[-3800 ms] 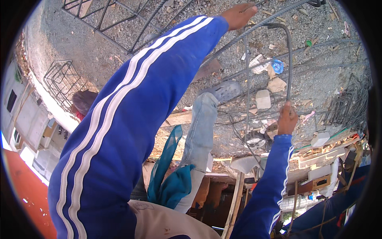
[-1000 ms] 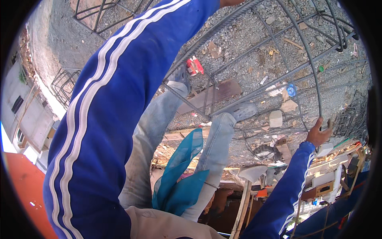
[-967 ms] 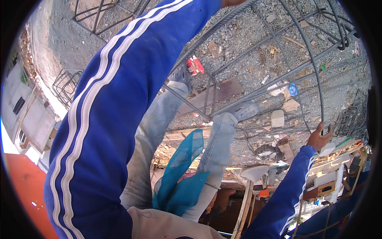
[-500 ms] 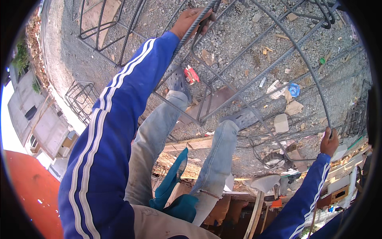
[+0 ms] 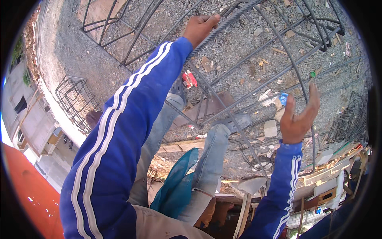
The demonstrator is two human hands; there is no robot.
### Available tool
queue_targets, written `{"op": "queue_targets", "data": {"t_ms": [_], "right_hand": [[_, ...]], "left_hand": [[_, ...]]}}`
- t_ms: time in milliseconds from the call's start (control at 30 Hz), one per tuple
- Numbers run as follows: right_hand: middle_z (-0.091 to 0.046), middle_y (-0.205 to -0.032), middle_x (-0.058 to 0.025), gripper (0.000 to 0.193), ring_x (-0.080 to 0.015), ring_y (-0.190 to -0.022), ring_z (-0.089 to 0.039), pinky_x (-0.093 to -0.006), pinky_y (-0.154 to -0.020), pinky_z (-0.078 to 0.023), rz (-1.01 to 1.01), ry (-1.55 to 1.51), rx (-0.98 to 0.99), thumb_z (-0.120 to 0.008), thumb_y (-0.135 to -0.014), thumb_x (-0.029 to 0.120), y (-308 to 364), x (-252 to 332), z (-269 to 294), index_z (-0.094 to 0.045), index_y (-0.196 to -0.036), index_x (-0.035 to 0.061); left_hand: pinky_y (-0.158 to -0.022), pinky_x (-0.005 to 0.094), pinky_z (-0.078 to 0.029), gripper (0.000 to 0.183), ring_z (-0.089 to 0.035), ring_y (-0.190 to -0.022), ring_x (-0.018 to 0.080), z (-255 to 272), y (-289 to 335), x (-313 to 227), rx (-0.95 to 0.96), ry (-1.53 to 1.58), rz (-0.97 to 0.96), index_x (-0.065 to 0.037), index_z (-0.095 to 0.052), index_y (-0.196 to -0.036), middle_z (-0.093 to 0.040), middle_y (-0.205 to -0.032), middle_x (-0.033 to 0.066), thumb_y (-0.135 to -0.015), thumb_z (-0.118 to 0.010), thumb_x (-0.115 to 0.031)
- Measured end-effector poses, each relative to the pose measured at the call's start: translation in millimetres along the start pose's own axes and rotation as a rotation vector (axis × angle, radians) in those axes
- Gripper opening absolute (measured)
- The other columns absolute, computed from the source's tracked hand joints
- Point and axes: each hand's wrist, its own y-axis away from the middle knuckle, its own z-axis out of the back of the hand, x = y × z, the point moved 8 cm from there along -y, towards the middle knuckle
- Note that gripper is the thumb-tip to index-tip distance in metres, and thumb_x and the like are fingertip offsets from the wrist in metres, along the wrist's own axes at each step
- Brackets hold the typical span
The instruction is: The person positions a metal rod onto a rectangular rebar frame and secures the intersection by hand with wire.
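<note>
My left hand (image 5: 201, 28) is closed at the top, gripping a bent steel stirrup (image 5: 232, 8) beside a thick ribbed rebar (image 5: 234, 24); its fingertips are partly hidden. From there the stirrup's curved side sweeps down to the right. My right hand (image 5: 300, 115) is raised with thumb and fingers apart, holding nothing. The stirrup's side passes just behind those fingers; whether they touch it I cannot tell. Long ribbed bars (image 5: 264, 83) cross the middle diagonally, part of a rebar frame above the gravel.
More rebar frames stand at the upper left (image 5: 119, 36) and farther left (image 5: 75, 101). Bent bars (image 5: 324, 40) hang at the upper right. The gravel ground (image 5: 242, 59) carries scraps and a red wrapper (image 5: 190, 79). A wooden plank (image 5: 181, 146) lies by my feet.
My right hand has let go of the stirrup's lower right part, moved up and left, and opened. My left hand has shifted slightly down and right, still gripping the stirrup.
</note>
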Motion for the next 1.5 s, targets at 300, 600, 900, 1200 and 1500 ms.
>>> {"op": "queue_targets", "data": {"t_ms": [300,600,900,1200,1500], "right_hand": [[-0.067,-0.085,-0.0129,0.045,-0.0359,-0.08,-0.063,-0.0462,-0.071,-0.048,-0.223,0.171,0.28,-0.047,-0.094,0.053,-104,11,-132,-0.068,-0.097,0.0138],[-0.061,-0.065,-0.0128,0.047,-0.0315,-0.064,-0.06,-0.043,-0.059,-0.043,-0.278,0.189,0.315,-0.048,-0.091,0.048,-98,-18,-121,-0.066,-0.079,0.0063],[-0.046,-0.057,-0.0025,0.049,-0.0142,-0.057,-0.041,-0.0329,-0.056,-0.03,-0.458,-0.305,0.081,-0.047,-0.091,0.041,-91,-40,-107,-0.054,-0.064,0.0006],[-0.049,-0.062,0.0,0.052,-0.01,-0.06,-0.044,-0.0275,-0.054,-0.034,-0.396,-0.306,0.21,-0.057,-0.094,0.046,-111,23,-129,-0.06,-0.072,-0.0007],[-0.064,-0.108,-0.0184,0.05,-0.0332,-0.119,-0.053,-0.0437,-0.094,-0.044,0.085,0.668,0.223,-0.066,-0.085,0.049,-150,159,-132,-0.068,-0.112,0.0075]], "left_hand": [[-0.038,0.0194,-0.033,0.046,-0.044,-0.045,0.0027,-20,40,12,0.434,0.512,0.348,0.0,-0.067,-0.1,-0.054,-0.062,-0.0026,-0.097,-0.053,-0.044],[-0.039,0.0198,-0.035,0.049,-0.045,-0.046,0.003,-63,62,11,0.889,0.888,0.599,0.002,-0.06,-0.112,-0.052,-0.063,-0.0032,-0.094,-0.059,-0.043],[-0.048,0.022,-0.04,0.029,-0.049,-0.052,0.0047,-30,32,4,0.505,0.451,0.17,-0.008,-0.075,-0.088,-0.06,-0.066,-0.0015,-0.09,-0.065,-0.035],[-0.053,0.0244,-0.041,0.046,-0.05,-0.055,0.0079,12,8,5,0.125,0.294,0.092,-0.003,-0.074,-0.083,-0.059,-0.062,0.0011,-0.084,-0.069,-0.049],[-0.056,0.0324,-0.048,0.051,-0.06,-0.062,0.0148,103,-26,9,-0.064,-0.01,0.069,-0.007,-0.075,-0.086,-0.064,-0.066,0.0066,-0.083,-0.065,-0.057]]}}
